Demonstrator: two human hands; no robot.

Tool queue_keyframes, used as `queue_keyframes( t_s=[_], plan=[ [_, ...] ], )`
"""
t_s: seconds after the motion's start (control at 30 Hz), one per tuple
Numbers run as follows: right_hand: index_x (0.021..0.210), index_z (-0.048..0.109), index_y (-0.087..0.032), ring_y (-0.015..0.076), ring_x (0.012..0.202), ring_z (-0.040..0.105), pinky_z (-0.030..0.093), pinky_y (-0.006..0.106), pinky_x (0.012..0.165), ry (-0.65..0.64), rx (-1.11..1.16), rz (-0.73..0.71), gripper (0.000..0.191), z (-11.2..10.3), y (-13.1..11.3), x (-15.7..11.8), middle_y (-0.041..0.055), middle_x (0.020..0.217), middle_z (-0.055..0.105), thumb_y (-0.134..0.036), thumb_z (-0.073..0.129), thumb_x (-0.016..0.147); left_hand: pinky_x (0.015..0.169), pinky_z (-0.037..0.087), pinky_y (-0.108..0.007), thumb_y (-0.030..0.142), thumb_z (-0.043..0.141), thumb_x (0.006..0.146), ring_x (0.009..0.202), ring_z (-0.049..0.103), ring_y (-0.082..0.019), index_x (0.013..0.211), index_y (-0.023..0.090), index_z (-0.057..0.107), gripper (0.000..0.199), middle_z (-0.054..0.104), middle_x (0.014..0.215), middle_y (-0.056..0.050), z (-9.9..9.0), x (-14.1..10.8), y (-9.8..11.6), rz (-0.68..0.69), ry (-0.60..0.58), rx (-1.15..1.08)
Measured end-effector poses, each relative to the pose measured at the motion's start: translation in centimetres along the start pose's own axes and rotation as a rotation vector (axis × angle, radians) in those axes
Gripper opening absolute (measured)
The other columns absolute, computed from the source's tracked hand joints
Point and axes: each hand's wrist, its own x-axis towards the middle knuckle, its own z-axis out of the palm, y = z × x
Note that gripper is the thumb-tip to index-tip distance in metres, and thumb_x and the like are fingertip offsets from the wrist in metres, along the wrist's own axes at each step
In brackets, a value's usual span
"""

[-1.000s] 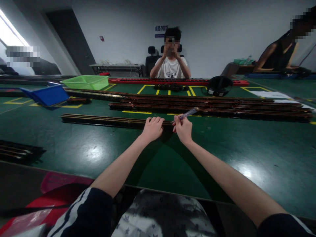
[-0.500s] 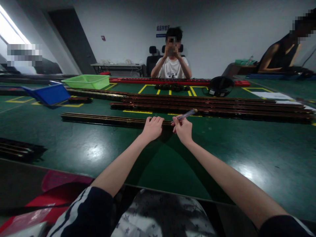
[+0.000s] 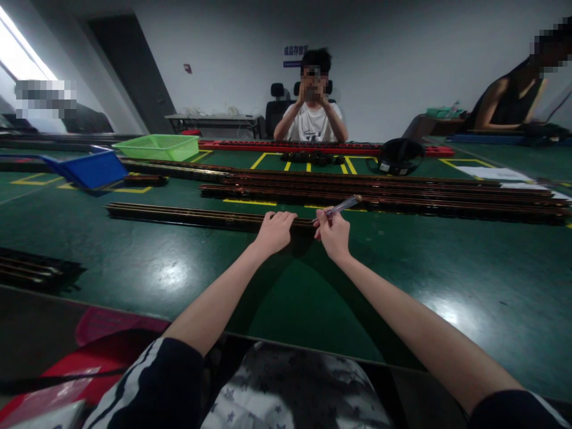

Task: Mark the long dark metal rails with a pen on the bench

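Observation:
A long dark bundle of strips (image 3: pixel 192 216) with thin gold-coloured lines lies crosswise on the green table. Over its right part rests my left hand (image 3: pixel 276 231), fingers bent over the far side and wrapped round it. My right hand (image 3: pixel 333 233) pinches a clear pen-like tool (image 3: pixel 344 205) with a brownish end pointing up and to the right. The tool's lower tip is near the right end of the bundle, partly hidden by my fingers.
Behind lies a wide row of long strips (image 3: pixel 379 193). A blue tray (image 3: pixel 96 168) and a green basket (image 3: pixel 156 147) stand back left, a black round object (image 3: pixel 401 156) back right. More strips (image 3: pixel 36 269) lie near left. A person (image 3: pixel 313 122) sits opposite.
The bundle has shifted slightly to the left. My right hand has moved a little to the right with the pen-like tool. My left hand has barely moved.

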Motion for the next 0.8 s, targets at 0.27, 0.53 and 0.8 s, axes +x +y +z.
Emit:
queue_keyframes(
  t_s=[0.27, 0.53, 0.8],
  plan=[
    [0.079, 0.052, -0.017, 0.0107, 0.039, 0.054, 0.042, 0.021, 0.036, -0.045, 0.010, 0.013, 0.045, -0.10, 0.06, 0.07, 0.0024, 0.063, 0.062, -0.062, 0.052, 0.082, 0.104, 0.033, -0.044, 0.007, 0.034, 0.083, 0.120, 0.051, -0.023, 0.128, 0.015, 0.052, 0.049, 0.059, 0.130, -0.009, -0.01, 0.04, -0.10, 0.005, 0.003, 0.002],
    [0.078, 0.052, -0.017, 0.0108, 0.037, 0.052, 0.041, 0.022, 0.036, -0.024, -0.005, 0.019, 0.046, -0.03, 0.15, 0.16, 0.0023, 0.061, 0.062, -0.063, 0.052, 0.081, 0.101, 0.035, -0.043, 0.024, 0.041, 0.088, 0.115, 0.053, -0.025, 0.125, 0.016, 0.053, 0.040, 0.060, 0.126, -0.010, 0.55, 0.03, -0.44, 0.031, 0.043, 0.012],
    [0.077, 0.051, -0.018, 0.0108, 0.036, 0.052, 0.041, 0.021, 0.036, -0.016, -0.006, 0.018, 0.045, 0.00, 0.09, 0.14, 0.0020, 0.061, 0.062, -0.063, 0.052, 0.081, 0.098, 0.036, -0.043, 0.036, 0.045, 0.091, 0.112, 0.055, -0.026, 0.120, 0.017, 0.054, 0.036, 0.062, 0.121, -0.010, 0.38, 0.10, -0.28, 0.029, 0.045, 0.024]
  ],
)
